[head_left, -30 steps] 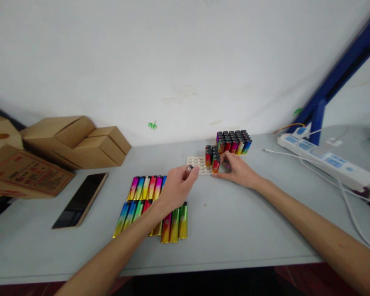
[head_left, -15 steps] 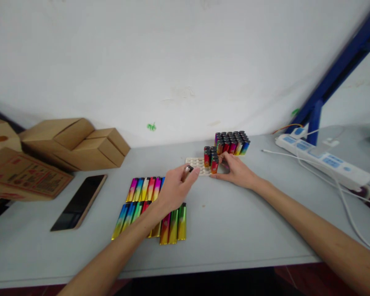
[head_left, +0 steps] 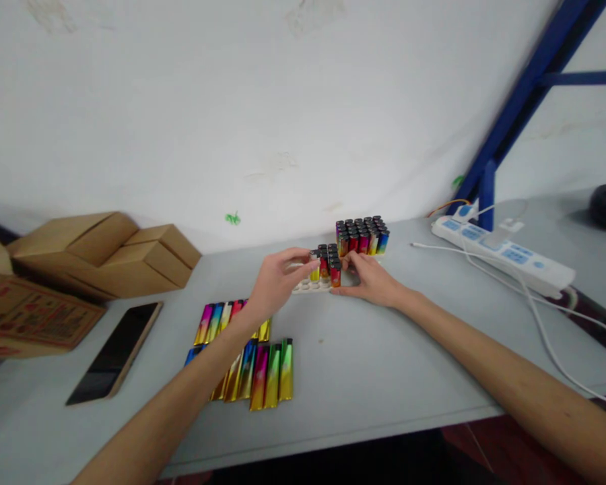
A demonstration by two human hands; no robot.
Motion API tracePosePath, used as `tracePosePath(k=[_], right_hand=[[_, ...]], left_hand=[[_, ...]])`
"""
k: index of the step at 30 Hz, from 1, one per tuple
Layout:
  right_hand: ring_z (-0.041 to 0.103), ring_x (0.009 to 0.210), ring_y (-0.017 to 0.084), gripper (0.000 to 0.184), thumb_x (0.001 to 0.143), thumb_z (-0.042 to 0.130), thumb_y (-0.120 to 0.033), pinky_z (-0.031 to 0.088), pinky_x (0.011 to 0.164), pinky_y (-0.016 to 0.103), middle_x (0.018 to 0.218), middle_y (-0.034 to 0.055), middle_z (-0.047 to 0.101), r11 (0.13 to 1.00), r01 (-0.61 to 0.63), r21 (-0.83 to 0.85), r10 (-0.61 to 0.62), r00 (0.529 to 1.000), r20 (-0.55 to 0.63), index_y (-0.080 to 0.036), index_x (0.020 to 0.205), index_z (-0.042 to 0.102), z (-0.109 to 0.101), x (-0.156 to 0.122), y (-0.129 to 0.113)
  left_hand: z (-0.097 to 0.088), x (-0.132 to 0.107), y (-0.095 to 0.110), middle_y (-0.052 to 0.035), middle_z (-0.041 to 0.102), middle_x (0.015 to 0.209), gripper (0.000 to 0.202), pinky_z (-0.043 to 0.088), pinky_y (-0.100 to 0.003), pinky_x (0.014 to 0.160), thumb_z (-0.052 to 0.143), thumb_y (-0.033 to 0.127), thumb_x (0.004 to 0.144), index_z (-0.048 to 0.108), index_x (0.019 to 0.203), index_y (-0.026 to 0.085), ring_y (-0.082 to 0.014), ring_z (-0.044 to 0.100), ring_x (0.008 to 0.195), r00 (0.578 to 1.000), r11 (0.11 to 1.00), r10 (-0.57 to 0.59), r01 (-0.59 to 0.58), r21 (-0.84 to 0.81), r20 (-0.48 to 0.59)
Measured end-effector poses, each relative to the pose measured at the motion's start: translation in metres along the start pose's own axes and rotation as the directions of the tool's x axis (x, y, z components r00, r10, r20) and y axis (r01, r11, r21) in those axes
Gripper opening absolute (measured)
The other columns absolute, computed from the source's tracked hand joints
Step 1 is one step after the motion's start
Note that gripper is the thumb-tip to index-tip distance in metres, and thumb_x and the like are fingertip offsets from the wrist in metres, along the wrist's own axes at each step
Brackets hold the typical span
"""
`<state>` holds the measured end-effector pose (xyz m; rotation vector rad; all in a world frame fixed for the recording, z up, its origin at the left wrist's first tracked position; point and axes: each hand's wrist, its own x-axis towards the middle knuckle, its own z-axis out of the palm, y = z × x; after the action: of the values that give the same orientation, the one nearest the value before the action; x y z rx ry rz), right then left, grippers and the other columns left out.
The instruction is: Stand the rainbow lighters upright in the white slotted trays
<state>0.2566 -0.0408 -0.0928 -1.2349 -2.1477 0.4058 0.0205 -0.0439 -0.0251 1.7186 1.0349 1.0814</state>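
My left hand point(head_left: 281, 281) pinches a lighter point(head_left: 315, 273) with a yellow body and dark top, held upright over the pale tray with holes point(head_left: 303, 288). Several lighters point(head_left: 335, 273), mostly red with black tops, stand upright in the right part of that tray. Around the tray's right end curves my right hand point(head_left: 371, 279), its thumb at the front corner and its fingers against the standing lighters. Nearer to me, shiny multicoloured lighters point(head_left: 259, 377) lie in two rows, partly hidden under my left forearm.
Behind my right hand stands a packed block of upright lighters point(head_left: 362, 236). Cardboard boxes point(head_left: 101, 252) and a phone point(head_left: 115, 353) are on the left. A power strip point(head_left: 505, 252) with white cables point(head_left: 540, 316) lies on the right, near a blue metal frame point(head_left: 515, 101).
My left hand has moved forward, bringing its lighter upright over the tray beside the standing ones. My right hand stays at the tray's right end. The whole view has shifted slightly.
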Motion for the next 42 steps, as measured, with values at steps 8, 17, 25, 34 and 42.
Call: tracePosePath(k=[8,17,25,34,42], right_hand=[[0.058,0.084,0.025,0.049,0.078,0.079,-0.056,0.045,0.073,0.036,0.097,0.0069,0.063,1.0,0.003,0.016,-0.003,1.0,0.002,-0.024,0.095,0.045,-0.001,0.0,0.0],[0.059,0.086,0.026,0.05,0.079,0.078,-0.056,0.046,0.077,0.037,0.097,0.0066,0.061,1.0,0.008,0.006,-0.008,1.0,0.004,-0.024,0.094,0.043,0.0,0.001,0.0],[0.059,0.087,0.027,0.05,0.078,0.078,-0.057,0.045,0.077,0.037,0.097,0.0066,0.062,1.0,0.0,0.015,0.0,1.0,0.009,-0.024,0.095,0.044,-0.001,0.0,0.0],[0.058,0.086,0.026,0.05,0.079,0.078,-0.056,0.045,0.075,0.036,0.096,0.0068,0.061,1.0,-0.008,-0.009,0.008,1.0,0.006,-0.023,0.096,0.045,0.0,0.0,0.0],[0.058,0.084,0.026,0.049,0.08,0.077,-0.057,0.044,0.073,0.036,0.098,0.0081,0.063,1.0,-0.02,-0.017,0.02,1.0,0.017,-0.023,0.095,0.045,0.0,0.0,0.001]], left_hand=[[0.005,0.003,-0.023,-0.0072,0.078,0.09,0.038,0.062,-0.039,0.089,0.084,0.045,0.076,0.075,0.1,0.016,-0.0226,0.076,0.086,0.999,0.995,0.043,-0.042,0.087,-0.013],[0.007,0.008,-0.024,-0.0074,0.079,0.089,0.034,0.063,-0.035,0.08,0.08,0.045,0.079,0.078,0.099,0.017,-0.0222,0.074,0.084,0.995,0.98,0.085,-0.092,0.179,0.047],[0.009,0.008,-0.02,-0.0056,0.078,0.087,0.032,0.062,-0.033,0.075,0.082,0.043,0.078,0.068,0.095,0.02,-0.0213,0.075,0.082,0.996,0.968,0.044,-0.062,0.243,0.079],[-0.009,-0.013,-0.007,-0.0089,0.077,0.103,0.038,0.058,-0.043,0.095,0.071,0.053,0.088,0.065,0.104,0.02,-0.0246,0.074,0.098,0.994,0.891,0.061,-0.097,0.443,0.095],[-0.054,-0.103,0.011,-0.0155,0.049,0.154,0.074,0.034,-0.063,0.119,0.075,0.072,0.073,0.065,0.129,0.024,-0.0404,0.043,0.144,0.921,0.573,-0.078,-0.272,0.773,0.381]])
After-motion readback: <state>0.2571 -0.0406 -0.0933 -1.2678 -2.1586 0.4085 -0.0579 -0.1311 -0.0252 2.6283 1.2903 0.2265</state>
